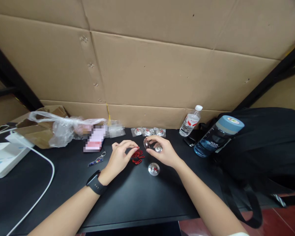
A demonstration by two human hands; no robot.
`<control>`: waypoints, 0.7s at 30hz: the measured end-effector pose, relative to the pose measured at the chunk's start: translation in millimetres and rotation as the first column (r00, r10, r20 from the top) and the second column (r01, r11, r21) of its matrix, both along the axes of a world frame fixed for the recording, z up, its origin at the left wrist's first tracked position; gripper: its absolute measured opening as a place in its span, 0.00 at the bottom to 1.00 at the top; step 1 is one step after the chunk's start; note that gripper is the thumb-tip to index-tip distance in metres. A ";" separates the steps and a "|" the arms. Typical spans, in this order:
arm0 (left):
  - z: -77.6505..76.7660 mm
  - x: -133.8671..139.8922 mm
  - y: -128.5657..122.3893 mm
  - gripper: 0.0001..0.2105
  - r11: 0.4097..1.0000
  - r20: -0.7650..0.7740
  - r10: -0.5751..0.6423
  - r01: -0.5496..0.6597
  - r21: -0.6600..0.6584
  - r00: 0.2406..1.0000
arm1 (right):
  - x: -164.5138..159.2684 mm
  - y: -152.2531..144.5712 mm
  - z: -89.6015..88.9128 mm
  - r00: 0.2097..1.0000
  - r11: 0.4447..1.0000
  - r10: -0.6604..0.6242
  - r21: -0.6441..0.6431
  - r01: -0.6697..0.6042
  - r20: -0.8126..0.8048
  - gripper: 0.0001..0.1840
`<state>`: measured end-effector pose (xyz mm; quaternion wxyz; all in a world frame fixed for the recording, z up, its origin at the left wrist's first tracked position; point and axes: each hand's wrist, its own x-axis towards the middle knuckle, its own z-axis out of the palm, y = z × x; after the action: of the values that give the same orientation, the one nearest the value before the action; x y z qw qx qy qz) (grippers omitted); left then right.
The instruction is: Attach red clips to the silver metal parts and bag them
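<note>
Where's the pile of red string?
In the head view, the red string pile lies mid-table, between the left hand and the right hand, behind and left of a shiny metal disc.

You face creased brown cardboard panels (152,72), black frame bars (14,77) either side; black tabletop (127,203) before you, red tiled floor (290,213).

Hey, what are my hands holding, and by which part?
Your right hand holds a round metal disc by its edge; your left hand seems to pinch a red cord, exactly where is unclear.
</note>
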<state>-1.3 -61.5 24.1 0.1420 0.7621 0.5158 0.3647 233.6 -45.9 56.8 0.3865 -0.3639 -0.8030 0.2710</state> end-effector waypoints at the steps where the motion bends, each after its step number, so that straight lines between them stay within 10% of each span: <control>1: 0.6 0.3 -0.1 0.07 1.000 0.009 0.009 -0.009 0.005 1.000 | -4.4 -2.4 -1.8 0.999 1.000 0.006 -0.004 -0.006 -0.034 0.23; 21: -2.6 6.1 -8.4 0.06 0.992 0.042 0.063 -0.067 0.109 0.997 | -34.9 -13.7 -27.8 0.969 0.992 0.001 -0.119 -0.031 -0.247 0.14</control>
<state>4.7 -69.9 21.5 0.0976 0.7444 0.5163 0.4120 198.7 -59.6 29.0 0.4579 -0.3440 -0.7336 0.3658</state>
